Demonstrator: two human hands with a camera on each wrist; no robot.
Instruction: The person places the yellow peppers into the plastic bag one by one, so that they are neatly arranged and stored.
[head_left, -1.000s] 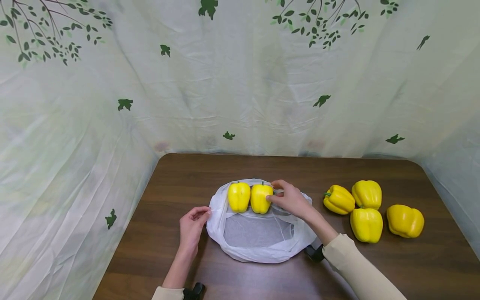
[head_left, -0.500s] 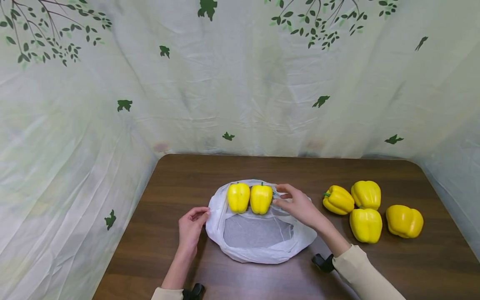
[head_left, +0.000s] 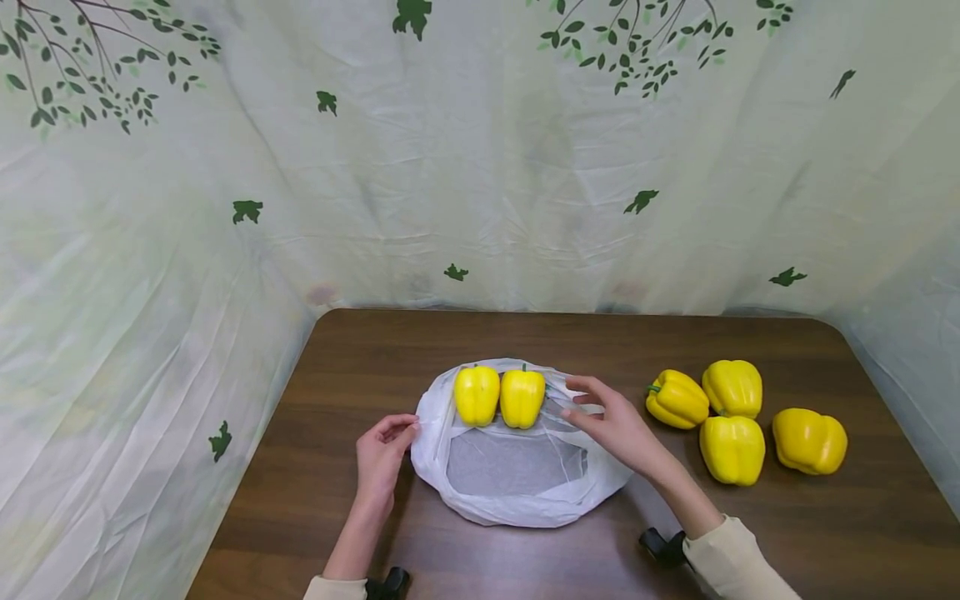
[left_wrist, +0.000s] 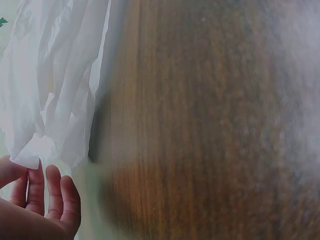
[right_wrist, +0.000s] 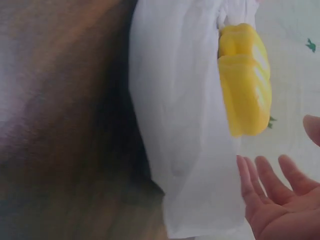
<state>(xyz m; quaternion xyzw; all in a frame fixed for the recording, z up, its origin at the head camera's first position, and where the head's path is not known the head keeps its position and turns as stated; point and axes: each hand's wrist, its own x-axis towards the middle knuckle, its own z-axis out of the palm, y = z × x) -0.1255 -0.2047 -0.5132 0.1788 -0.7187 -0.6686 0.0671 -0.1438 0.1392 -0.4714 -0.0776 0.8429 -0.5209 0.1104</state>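
Note:
A white plastic bag (head_left: 517, 508) sits on the table with its mouth spread wide. Two yellow bell peppers, a left one (head_left: 477, 396) and a right one (head_left: 522, 398), stand side by side at the far part of its opening. My left hand (head_left: 382, 457) pinches the bag's left rim between thumb and finger; the left wrist view shows the plastic (left_wrist: 55, 100) between the fingertips. My right hand (head_left: 618, 427) hovers over the bag's right side, thumb and fingers spread, holding nothing. In the right wrist view its fingers (right_wrist: 272, 180) are apart from the peppers (right_wrist: 245, 95).
Several more yellow bell peppers lie in a group on the right of the brown table (head_left: 360, 358), among them a tipped one (head_left: 677, 400) and a rightmost one (head_left: 810, 442). A pale curtain (head_left: 480, 167) with leaf prints hangs behind and at both sides.
My right hand has let go of the right pepper in the bag and moved away to the right, its fingers spreading. The left hand stays on the bag's rim.

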